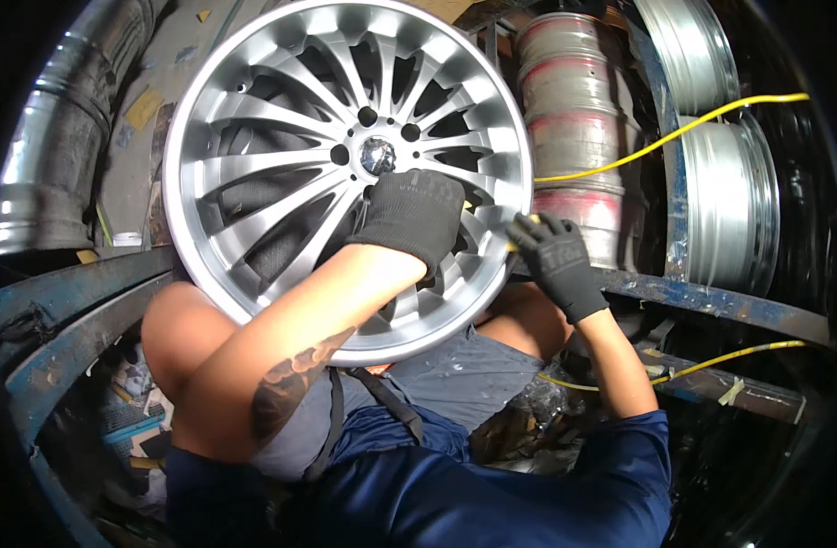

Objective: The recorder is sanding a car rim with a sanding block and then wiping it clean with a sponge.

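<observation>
A large silver multi-spoke alloy wheel (295, 169) lies face up over my thighs, with a shiny centre cap (377, 155) in its hub. My left hand (407, 217), in a black glove, is closed just below the hub over the spokes; its fingers are hidden. A bit of yellow shows beside it, too small to name. At the wheel's right edge is my right hand (554, 260), gloved too, its fingers stretched and apart near the rim lip. Small yellow patches show by those fingertips; what they are I cannot tell.
A yellow hose (683, 131) runs from the right toward the wheel; a second yellow length (738, 353) lies lower. Stacked metal rims (572, 119) stand behind, bright silver rims (731, 201) farther right. Blue metal frame bars (738, 306) cross both sides. A dark metallic rim stack (58, 146) stands left.
</observation>
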`<state>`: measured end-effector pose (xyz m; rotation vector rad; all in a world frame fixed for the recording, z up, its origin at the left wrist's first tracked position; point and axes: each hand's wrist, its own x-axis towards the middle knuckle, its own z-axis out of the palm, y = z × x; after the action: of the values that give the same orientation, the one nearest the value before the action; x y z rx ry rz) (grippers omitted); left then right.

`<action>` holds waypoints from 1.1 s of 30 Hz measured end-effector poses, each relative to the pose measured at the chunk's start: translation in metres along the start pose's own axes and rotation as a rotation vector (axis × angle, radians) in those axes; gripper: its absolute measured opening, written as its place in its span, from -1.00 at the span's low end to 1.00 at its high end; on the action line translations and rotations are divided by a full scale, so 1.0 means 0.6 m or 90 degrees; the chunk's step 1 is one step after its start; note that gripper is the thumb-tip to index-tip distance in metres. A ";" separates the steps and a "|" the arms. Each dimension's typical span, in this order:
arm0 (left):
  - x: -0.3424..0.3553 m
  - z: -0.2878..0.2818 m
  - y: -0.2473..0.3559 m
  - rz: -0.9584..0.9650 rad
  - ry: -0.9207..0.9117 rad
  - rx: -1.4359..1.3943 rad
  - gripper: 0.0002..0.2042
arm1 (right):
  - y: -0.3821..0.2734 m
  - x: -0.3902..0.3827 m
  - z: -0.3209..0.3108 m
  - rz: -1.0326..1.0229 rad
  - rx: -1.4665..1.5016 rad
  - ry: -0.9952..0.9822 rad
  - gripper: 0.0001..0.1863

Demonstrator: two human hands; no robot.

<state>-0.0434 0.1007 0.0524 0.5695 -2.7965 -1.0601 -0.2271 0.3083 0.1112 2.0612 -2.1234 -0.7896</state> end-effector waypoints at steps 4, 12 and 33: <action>0.006 -0.025 -0.020 -0.008 0.035 0.124 -0.84 | -0.007 0.028 -0.027 -0.086 0.010 -0.177 -0.60; 0.019 -0.052 0.006 -0.003 -0.082 0.121 -0.84 | 0.077 0.096 0.037 -0.156 -0.044 -0.104 -0.66; 0.016 -0.072 -0.015 0.012 -0.106 0.164 -0.78 | 0.116 0.118 0.074 -0.252 -0.044 -0.096 -0.66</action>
<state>-0.0402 0.0641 0.0784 0.4972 -3.1032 -0.7815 -0.3147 0.2516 0.0808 2.4920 -1.7386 -1.0771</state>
